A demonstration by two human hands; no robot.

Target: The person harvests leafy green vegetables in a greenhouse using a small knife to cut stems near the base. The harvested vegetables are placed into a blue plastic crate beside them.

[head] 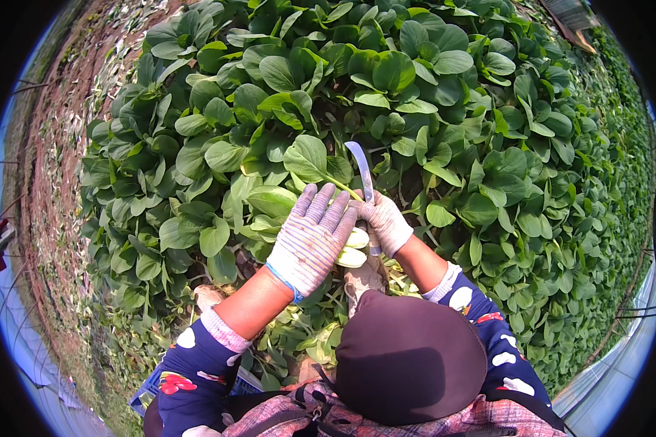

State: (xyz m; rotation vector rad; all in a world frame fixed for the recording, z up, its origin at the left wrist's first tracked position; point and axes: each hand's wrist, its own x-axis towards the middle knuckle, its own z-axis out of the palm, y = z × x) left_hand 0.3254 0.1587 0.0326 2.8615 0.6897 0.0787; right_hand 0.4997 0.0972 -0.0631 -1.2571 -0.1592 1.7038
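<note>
Both my hands wear striped, soiled work gloves. My left hand (318, 232) lies over a bunch of leafy greens (273, 201), its back towards the camera and its fingers stretched forward; pale cut stem ends (354, 248) show at its right side. My right hand (385, 221) grips the handle of a knife with a curved blade (359, 164), which points forward and slightly left. A single leaf with a green stem (307, 157) reaches to the fingertips of my right hand. The left palm and what it touches underneath are hidden.
Dense leafy green plants (382, 71) stand in front and on both sides. Bare soil with scattered leaves (60, 164) runs along the left. Part of a blue plastic crate (246, 382) shows near my body, with loose leaves (320, 344) on the ground. Plastic sheeting (623, 360) edges the right.
</note>
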